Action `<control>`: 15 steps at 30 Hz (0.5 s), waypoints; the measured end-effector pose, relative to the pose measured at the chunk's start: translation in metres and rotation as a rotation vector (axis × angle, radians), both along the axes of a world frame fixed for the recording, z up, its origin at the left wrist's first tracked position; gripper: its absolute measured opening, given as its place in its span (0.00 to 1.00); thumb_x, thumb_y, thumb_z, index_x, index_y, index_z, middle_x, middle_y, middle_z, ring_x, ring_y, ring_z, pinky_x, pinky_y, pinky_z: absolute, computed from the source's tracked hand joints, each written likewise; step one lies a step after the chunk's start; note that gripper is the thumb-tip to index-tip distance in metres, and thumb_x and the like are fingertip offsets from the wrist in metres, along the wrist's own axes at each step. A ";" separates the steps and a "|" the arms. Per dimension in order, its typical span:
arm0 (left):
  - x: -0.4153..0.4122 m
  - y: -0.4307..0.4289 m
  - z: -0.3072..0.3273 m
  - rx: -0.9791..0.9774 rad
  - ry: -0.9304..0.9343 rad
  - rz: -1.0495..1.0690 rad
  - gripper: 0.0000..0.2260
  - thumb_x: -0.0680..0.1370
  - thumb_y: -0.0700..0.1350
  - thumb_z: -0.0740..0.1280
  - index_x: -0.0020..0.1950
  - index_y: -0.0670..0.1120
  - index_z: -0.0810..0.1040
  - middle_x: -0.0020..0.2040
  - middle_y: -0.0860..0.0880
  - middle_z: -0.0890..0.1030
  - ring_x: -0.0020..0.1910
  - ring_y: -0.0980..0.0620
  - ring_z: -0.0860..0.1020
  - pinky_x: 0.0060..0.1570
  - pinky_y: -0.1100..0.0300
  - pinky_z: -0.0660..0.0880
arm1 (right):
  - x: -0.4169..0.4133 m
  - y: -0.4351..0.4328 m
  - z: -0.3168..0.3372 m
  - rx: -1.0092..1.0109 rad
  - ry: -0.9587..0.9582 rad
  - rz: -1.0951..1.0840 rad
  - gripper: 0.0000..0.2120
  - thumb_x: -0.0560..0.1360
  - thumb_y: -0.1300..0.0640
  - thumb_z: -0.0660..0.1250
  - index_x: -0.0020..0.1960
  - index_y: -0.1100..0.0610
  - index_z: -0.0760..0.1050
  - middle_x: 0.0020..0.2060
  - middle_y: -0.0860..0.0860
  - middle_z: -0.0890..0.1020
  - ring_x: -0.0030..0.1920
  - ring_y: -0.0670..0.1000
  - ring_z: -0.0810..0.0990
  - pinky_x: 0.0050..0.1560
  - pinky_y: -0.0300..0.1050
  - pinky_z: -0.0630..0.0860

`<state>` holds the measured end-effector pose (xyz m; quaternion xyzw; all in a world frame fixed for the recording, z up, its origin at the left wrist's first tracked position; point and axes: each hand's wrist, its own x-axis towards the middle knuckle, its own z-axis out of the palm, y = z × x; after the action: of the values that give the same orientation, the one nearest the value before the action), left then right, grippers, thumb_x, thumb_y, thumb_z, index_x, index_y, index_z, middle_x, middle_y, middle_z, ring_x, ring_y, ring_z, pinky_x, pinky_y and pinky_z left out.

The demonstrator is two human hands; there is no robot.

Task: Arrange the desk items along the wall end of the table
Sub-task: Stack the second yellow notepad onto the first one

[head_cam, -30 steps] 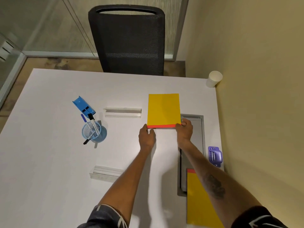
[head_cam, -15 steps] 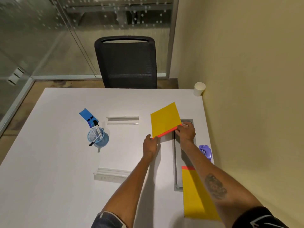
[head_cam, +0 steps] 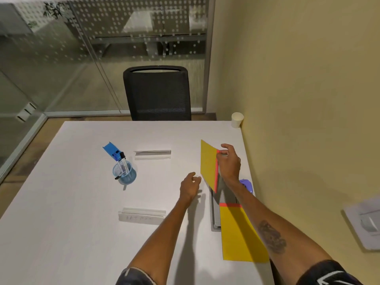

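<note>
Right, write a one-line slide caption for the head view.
Right hand pinches a yellow notepad by its red edge over the table near the wall; left hand open beside it.

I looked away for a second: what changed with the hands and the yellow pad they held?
The right hand has swung the yellow notepad toward the wall, turning its red edge rightward and tilting it up; the left hand has let go and hangs open. The second notepad, pen cup, purple stapler and paper cup stayed put.

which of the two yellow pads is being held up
The far yellow pad, pinched at its red edge by the right hand and tilted off the table; the near yellow pad lies flat.
</note>
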<state>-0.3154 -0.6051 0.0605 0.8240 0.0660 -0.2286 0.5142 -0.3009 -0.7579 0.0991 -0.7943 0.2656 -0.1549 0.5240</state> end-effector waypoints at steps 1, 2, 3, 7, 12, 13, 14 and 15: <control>-0.003 0.001 0.004 0.011 -0.064 0.020 0.20 0.83 0.47 0.62 0.74 0.43 0.69 0.67 0.44 0.77 0.60 0.48 0.77 0.52 0.68 0.76 | -0.006 -0.001 0.001 -0.027 -0.015 0.022 0.15 0.78 0.59 0.65 0.64 0.52 0.74 0.52 0.53 0.84 0.47 0.51 0.82 0.44 0.44 0.81; -0.006 0.001 0.009 0.012 -0.116 0.038 0.20 0.82 0.45 0.62 0.74 0.42 0.70 0.67 0.44 0.77 0.63 0.46 0.77 0.61 0.60 0.75 | -0.011 -0.003 0.002 -0.050 -0.027 0.041 0.15 0.79 0.59 0.65 0.64 0.52 0.74 0.52 0.52 0.84 0.46 0.49 0.81 0.41 0.38 0.78; -0.008 0.001 0.012 0.006 -0.158 0.052 0.19 0.82 0.43 0.63 0.73 0.41 0.71 0.68 0.43 0.77 0.66 0.45 0.76 0.66 0.53 0.73 | -0.016 -0.004 0.003 -0.070 -0.036 0.062 0.15 0.79 0.59 0.64 0.65 0.52 0.74 0.52 0.52 0.84 0.45 0.47 0.81 0.38 0.34 0.75; -0.018 0.004 0.028 0.034 -0.300 0.081 0.20 0.82 0.40 0.63 0.74 0.41 0.70 0.72 0.42 0.72 0.70 0.44 0.72 0.72 0.51 0.68 | -0.033 -0.006 0.009 -0.135 -0.062 0.164 0.14 0.81 0.59 0.63 0.66 0.52 0.72 0.52 0.52 0.84 0.49 0.49 0.81 0.40 0.28 0.71; -0.032 0.010 0.037 0.120 -0.487 0.021 0.18 0.84 0.40 0.60 0.74 0.40 0.70 0.74 0.43 0.71 0.75 0.45 0.67 0.75 0.50 0.62 | -0.048 -0.010 0.018 -0.130 -0.062 0.322 0.14 0.83 0.56 0.58 0.69 0.49 0.68 0.53 0.49 0.82 0.53 0.50 0.80 0.51 0.39 0.75; -0.035 0.011 0.037 0.140 -0.525 -0.005 0.17 0.84 0.41 0.60 0.73 0.40 0.71 0.73 0.43 0.72 0.74 0.45 0.68 0.75 0.49 0.62 | -0.051 -0.012 0.019 -0.124 -0.060 0.338 0.14 0.83 0.55 0.58 0.69 0.48 0.68 0.54 0.49 0.81 0.54 0.50 0.79 0.53 0.43 0.76; -0.038 0.010 0.037 0.154 -0.558 -0.029 0.17 0.84 0.41 0.60 0.72 0.41 0.73 0.71 0.43 0.74 0.72 0.45 0.70 0.74 0.49 0.63 | -0.053 -0.013 0.020 -0.119 -0.062 0.344 0.14 0.83 0.54 0.58 0.68 0.48 0.68 0.54 0.48 0.81 0.54 0.51 0.79 0.55 0.46 0.76; -0.041 0.009 0.038 0.161 -0.580 -0.050 0.15 0.84 0.41 0.60 0.70 0.41 0.75 0.69 0.43 0.77 0.70 0.45 0.72 0.72 0.49 0.66 | -0.056 -0.014 0.021 -0.114 -0.071 0.343 0.14 0.83 0.54 0.58 0.68 0.49 0.69 0.53 0.48 0.81 0.55 0.51 0.79 0.56 0.47 0.76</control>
<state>-0.3560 -0.5960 0.0986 0.8944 -0.0860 0.0095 0.4388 -0.3571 -0.7724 0.1204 -0.8504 0.0984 -0.1063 0.5058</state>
